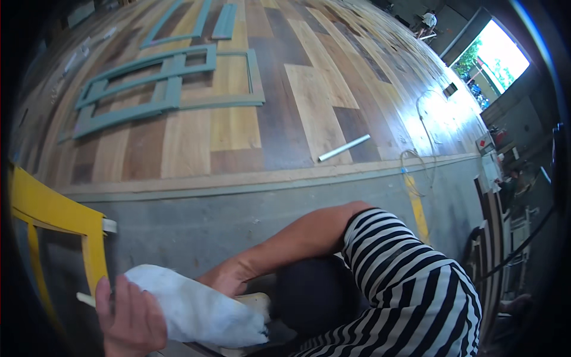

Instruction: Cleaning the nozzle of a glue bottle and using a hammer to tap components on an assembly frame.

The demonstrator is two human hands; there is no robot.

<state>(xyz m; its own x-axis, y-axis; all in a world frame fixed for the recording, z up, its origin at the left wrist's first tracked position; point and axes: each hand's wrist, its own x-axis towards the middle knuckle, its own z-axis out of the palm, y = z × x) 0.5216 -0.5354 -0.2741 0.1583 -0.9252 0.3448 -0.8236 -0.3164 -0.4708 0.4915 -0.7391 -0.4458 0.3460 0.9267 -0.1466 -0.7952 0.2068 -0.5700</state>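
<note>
A white, wrinkled bundle (190, 309), cloth or soft plastic by its look, slants across the lower left. My left hand (134, 318) grips its left end, fingers upward and curled against it. A thin pale stick (85, 299) pokes out beside those fingers; whether the hand also holds it I cannot tell. From the right, my bare right arm reaches over behind the bundle. My right hand (225, 279) is low beside the bundle's upper edge, its fingers mostly hidden. A beige object (257, 302), partly covered, lies by the bundle's right end. Next to it is a dark rounded shape (315, 294).
A yellow frame (56, 205) with uprights stands close at the left. Beyond the grey floor (238, 217), a raised plank surface (315, 83) carries green-grey frames (172, 83) and a pale strip (344, 148). A cable (419, 119) trails at right. A person (428, 21) is far off.
</note>
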